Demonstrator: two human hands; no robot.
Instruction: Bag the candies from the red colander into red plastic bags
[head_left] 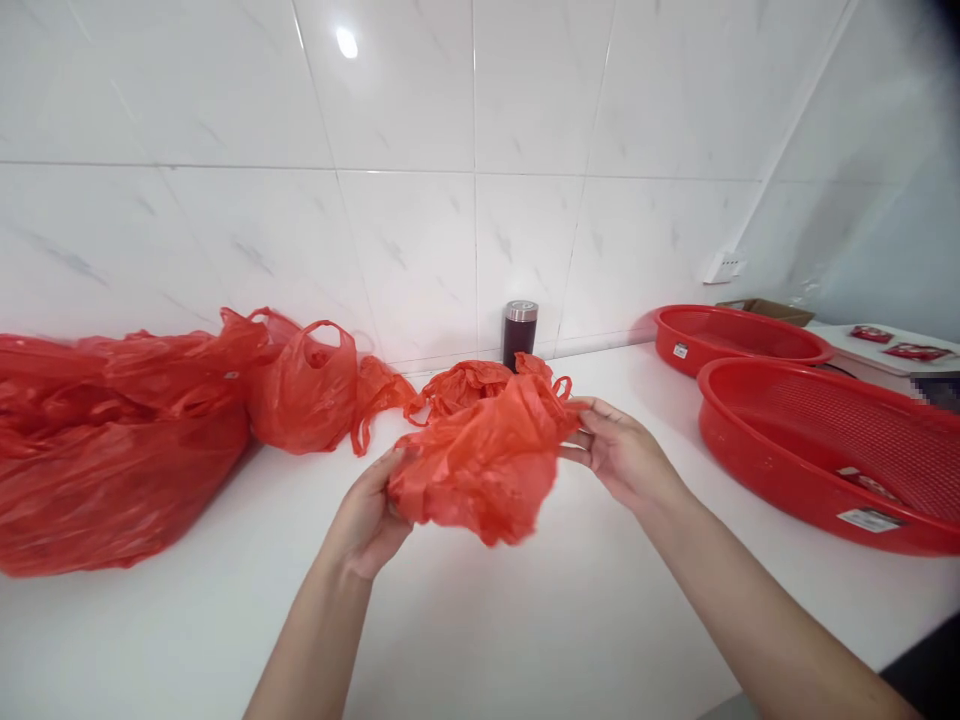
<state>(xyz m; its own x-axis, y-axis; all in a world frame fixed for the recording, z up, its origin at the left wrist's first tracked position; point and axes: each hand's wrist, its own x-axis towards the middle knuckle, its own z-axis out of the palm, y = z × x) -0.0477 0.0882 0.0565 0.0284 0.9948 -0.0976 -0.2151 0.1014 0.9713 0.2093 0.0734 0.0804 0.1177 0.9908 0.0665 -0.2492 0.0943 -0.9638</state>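
Observation:
Between my two hands a thin red plastic bag (pixel 484 465) is held up above the white table (pixel 480 640). My left hand (pixel 371 515) grips the bag's left end, its fingertips partly hidden behind the plastic. My right hand (pixel 611 445) pinches the upper right part of the bag between thumb and fingers. The bag looks crumpled and partly spread; whether anything is inside it I cannot tell. Just behind it lie more crumpled red bags (pixel 461 385) on the table.
A large full red bag (pixel 112 470) and a smaller filled bag (pixel 311 395) stand at left. A dark tumbler (pixel 520 335) stands by the tiled wall. Two red plastic baskets, the near one (pixel 787 495) and the far one (pixel 739 345), sit at right, near a white scale-like device (pixel 862 350).

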